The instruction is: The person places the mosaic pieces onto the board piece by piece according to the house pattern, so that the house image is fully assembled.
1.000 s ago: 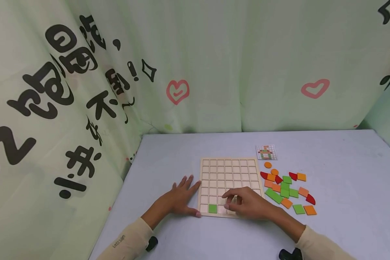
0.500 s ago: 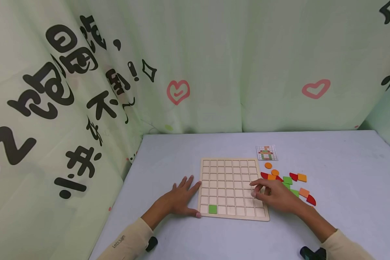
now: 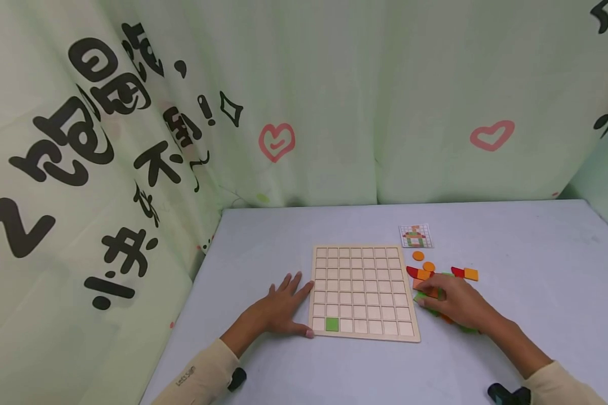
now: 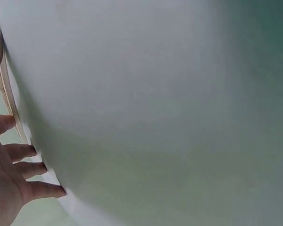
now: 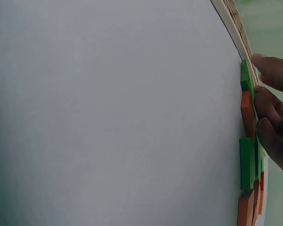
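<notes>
So far, only one green square (image 3: 331, 324) sat in the board (image 3: 359, 312), bottom row, second cell from the left; the other cells were bare. Pieces (image 3: 470, 274) lay loose to its right. The left hand (image 3: 282, 311) spread wide at its left edge; the right hand (image 3: 456, 301) bent over the pieces, its grip unclear.

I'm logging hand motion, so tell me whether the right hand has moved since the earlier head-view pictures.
Yes, rightward: the right hand was over the grid board and is now past its right edge, over the colored pieces.
</notes>
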The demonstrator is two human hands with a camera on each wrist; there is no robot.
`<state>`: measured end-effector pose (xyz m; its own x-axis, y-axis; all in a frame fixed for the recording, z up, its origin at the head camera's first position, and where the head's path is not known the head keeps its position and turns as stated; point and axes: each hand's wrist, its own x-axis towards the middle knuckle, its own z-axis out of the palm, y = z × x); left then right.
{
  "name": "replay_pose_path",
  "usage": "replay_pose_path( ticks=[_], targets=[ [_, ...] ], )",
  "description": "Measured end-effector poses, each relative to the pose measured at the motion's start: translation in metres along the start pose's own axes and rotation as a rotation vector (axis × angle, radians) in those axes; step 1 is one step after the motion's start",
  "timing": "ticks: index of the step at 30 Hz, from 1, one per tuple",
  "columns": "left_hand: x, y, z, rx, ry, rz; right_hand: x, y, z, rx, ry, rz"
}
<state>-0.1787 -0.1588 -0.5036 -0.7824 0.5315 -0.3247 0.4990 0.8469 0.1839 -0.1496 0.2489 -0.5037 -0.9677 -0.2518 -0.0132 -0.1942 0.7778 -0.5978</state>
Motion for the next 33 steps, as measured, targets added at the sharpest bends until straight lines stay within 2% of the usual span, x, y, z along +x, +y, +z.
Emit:
replay_pose_path(
  ticks=[6,19,25,29,33],
  targets=[
    [-0.0011,0.0006,0.0003,-0.014,0.002,-0.004,-0.0006,0.0007,0.0036,-0.074,0.015,-0.005],
    [-0.0004,0.0006,0.0003,-0.007,0.001,-0.008,-0.0013,-0.0019,0.0058,-0.060,-0.003,0.034],
    [-0.0004,0.0009,-0.0010,-0.015,0.000,-0.008,0.0006,-0.0009,0.0051,-0.034,-0.023,-0.009],
    [0.0000,0.0009,-0.0006,-0.012,0.002,-0.011,0.0015,-0.0008,0.0057,-0.033,0.008,-0.048],
    [-0.0005,0.0013,-0.0002,-0.011,-0.001,-0.017,0.0018,-0.0023,0.0083,-0.022,0.033,-0.051]
  ],
)
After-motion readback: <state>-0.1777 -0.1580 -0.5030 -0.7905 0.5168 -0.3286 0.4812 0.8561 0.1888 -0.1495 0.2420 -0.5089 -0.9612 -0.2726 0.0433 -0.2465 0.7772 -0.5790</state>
